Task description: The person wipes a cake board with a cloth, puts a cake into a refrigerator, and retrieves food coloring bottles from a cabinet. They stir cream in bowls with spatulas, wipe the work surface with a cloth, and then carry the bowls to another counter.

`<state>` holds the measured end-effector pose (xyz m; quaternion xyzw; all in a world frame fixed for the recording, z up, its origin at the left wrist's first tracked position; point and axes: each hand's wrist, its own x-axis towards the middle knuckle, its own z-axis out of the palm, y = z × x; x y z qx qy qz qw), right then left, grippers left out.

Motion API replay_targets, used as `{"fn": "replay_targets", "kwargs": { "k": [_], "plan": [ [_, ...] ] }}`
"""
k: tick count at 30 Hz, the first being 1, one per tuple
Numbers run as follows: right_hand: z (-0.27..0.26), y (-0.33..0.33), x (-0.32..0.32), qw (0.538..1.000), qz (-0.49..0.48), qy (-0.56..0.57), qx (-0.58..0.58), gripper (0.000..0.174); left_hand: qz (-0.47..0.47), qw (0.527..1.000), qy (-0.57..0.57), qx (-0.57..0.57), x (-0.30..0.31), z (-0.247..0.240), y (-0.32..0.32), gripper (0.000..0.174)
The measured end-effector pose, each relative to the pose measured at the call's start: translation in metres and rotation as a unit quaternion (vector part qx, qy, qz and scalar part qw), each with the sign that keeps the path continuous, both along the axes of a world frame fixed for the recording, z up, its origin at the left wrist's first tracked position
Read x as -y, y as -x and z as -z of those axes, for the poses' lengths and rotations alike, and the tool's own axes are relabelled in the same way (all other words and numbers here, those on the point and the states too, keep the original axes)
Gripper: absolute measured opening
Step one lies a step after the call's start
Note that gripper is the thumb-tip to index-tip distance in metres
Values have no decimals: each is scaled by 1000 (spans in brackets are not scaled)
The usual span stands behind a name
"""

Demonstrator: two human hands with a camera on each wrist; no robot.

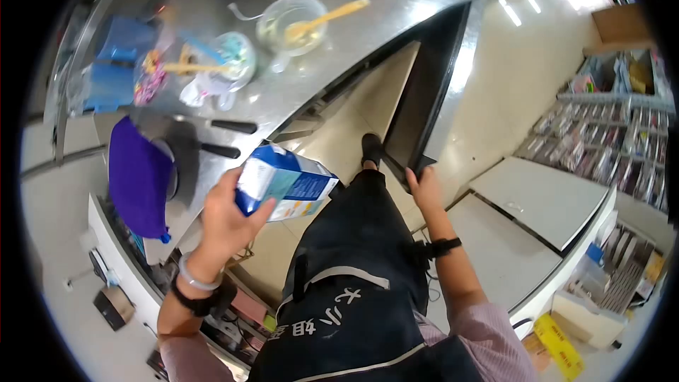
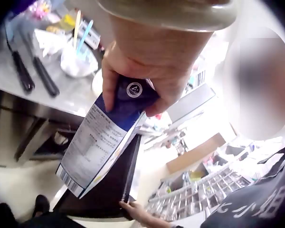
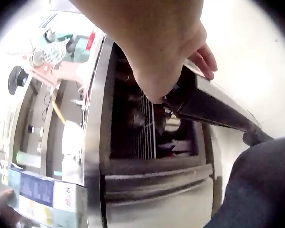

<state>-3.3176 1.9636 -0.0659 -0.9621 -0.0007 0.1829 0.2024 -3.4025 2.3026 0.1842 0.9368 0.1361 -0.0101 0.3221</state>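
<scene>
My left hand (image 1: 230,216) grips a blue and white drink carton (image 1: 293,187) by its top end, thumb on one side and fingers on the other. In the left wrist view the carton (image 2: 97,137) hangs tilted, with printed text and a barcode on its side. My right hand (image 1: 424,189) holds the edge of an open under-counter fridge door (image 1: 424,99). Seen from the right wrist, fingers curl over the top corner of that door (image 3: 213,107). Behind it, the dark fridge interior (image 3: 128,137) shows a wire shelf.
On the steel counter (image 1: 283,92) stand a clear bowl (image 1: 272,25) with a yellow spatula (image 1: 343,13) and a small cup (image 1: 237,56). Two black-handled knives (image 1: 233,126) lie near the edge. A purple cloth (image 1: 138,180) is at left; stocked shelves (image 1: 601,127) stand at right.
</scene>
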Motion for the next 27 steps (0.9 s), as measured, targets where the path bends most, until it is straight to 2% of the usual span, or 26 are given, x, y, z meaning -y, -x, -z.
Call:
{"fn": "replay_targets", "kwargs": {
  "k": [4,7,9,11,12,14,17,19,20,21,23,24,26,27],
  "plan": [
    [9,-4,97,988,100,94,70,49,32,998,18,-53,43,96,-51,47],
    [15,-19,153,976,127,101,145,48,-17,993,42,-105,71,162,-97,47],
    [9,-32,178,974,146,130,115,48,-38,989,24,-138,82,213,-123,48],
    [9,-44,202,969,121,128,174,47,-57,985,4,-164,89,260,-153,49],
    [8,-50,214,970,125,125,168,47,-69,981,-7,-183,92,283,-166,50],
    [6,-58,224,964,73,126,224,47,-90,973,-16,-213,91,318,-192,49],
    [9,-64,250,975,84,131,156,46,-96,972,-65,-202,80,381,-223,49],
    [15,-64,268,975,68,125,168,47,-122,958,-92,-244,74,411,-238,51],
    [17,-63,273,973,55,121,186,48,-103,960,-124,-229,67,429,-242,54],
    [15,-62,277,981,72,115,135,52,-83,961,-156,-211,61,447,-246,56],
    [21,-57,290,976,30,134,169,51,-97,961,-165,-198,52,476,-256,58],
    [25,-47,301,977,31,134,165,51,-73,966,-186,-167,40,501,-253,65],
    [29,-36,311,978,47,134,151,63,-69,956,-174,-228,29,524,-261,78],
    [27,-38,310,979,49,135,148,63,-65,955,-174,-230,27,537,-264,78]
  ]
}}
